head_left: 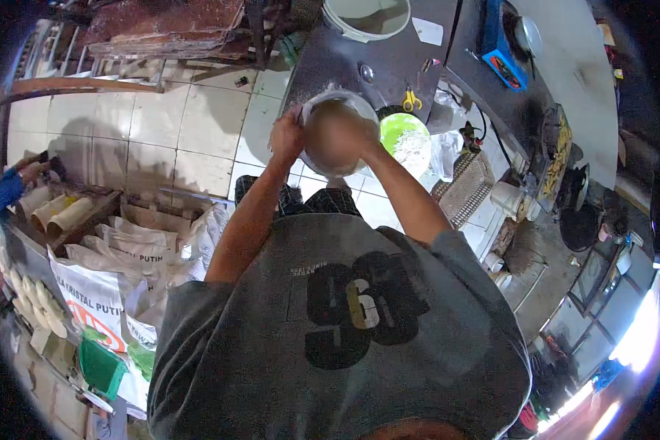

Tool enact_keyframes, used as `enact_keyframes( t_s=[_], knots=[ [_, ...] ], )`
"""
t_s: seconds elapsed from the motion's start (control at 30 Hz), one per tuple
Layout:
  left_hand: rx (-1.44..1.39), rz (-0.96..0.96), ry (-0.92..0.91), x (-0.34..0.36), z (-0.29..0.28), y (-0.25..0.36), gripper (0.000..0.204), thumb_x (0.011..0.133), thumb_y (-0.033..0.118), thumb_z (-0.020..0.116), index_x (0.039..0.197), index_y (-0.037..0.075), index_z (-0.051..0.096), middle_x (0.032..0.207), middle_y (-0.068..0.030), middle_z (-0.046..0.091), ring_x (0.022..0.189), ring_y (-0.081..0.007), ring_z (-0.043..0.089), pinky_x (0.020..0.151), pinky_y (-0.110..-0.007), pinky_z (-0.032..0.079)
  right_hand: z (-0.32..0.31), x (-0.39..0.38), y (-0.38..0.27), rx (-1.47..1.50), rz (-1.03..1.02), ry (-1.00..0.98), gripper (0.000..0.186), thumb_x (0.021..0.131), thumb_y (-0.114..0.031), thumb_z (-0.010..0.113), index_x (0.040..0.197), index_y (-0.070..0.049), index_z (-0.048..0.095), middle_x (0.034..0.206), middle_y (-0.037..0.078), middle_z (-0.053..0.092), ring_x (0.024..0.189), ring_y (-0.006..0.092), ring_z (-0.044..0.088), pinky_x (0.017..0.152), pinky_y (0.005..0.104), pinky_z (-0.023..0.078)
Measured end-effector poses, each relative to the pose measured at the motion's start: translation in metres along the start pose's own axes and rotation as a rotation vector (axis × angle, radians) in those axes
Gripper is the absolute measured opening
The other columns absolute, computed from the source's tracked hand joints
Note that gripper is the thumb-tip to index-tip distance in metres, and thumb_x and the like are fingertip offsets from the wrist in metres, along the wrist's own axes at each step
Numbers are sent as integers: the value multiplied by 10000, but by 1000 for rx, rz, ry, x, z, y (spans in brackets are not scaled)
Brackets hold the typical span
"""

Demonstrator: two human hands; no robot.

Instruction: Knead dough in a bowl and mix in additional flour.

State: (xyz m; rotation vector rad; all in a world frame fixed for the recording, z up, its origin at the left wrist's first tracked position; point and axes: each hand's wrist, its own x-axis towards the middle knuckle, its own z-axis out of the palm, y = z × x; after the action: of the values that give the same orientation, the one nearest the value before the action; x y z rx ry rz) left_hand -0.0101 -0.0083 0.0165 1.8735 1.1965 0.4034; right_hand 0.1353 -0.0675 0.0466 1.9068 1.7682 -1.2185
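Observation:
My left hand [287, 136] is closed on the left rim of a round, pale grey bowl [337, 96] at the near edge of the dark table. My right hand [352, 138] reaches into the bowl from the right. Its fingers are smeared by blur, and so are the brownish contents around it. Just right of the bowl stands a green-and-white basin [393, 132] with a white, flaky or powdery heap [413, 148] in it.
Yellow-handled scissors [412, 99] lie on the dark table [315, 62] beyond the basin, below a white bucket [356, 34]. Clear plastic bags [447, 152] and a perforated metal tray [463, 189] are at right. Several white sacks [88, 290] stand at left. Another person's blue sleeve [6, 192] shows far left.

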Motion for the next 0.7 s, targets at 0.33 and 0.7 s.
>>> enact_keyframes(
  t_s=[0.33, 0.7],
  knots=[
    [-100, -27, 63, 10, 4, 9, 248, 662, 124, 577, 892, 45, 531, 815, -204, 580, 743, -380, 560, 630, -456, 441, 56, 26, -11, 1484, 446, 437, 349, 772, -156, 471, 1082, 3, 502, 1026, 207, 534, 970, 318, 517, 849, 410, 404],
    [133, 0, 80, 8, 6, 5, 305, 709, 177, 554, 1005, 105, 549, 789, -178, 601, 712, -362, 579, 625, -452, 462, 100, 40, -26, 252, 124, 592, 237, 701, -180, 520, 883, -43, 586, 896, 210, 568, 893, 295, 544, 777, 415, 414]
  ],
)
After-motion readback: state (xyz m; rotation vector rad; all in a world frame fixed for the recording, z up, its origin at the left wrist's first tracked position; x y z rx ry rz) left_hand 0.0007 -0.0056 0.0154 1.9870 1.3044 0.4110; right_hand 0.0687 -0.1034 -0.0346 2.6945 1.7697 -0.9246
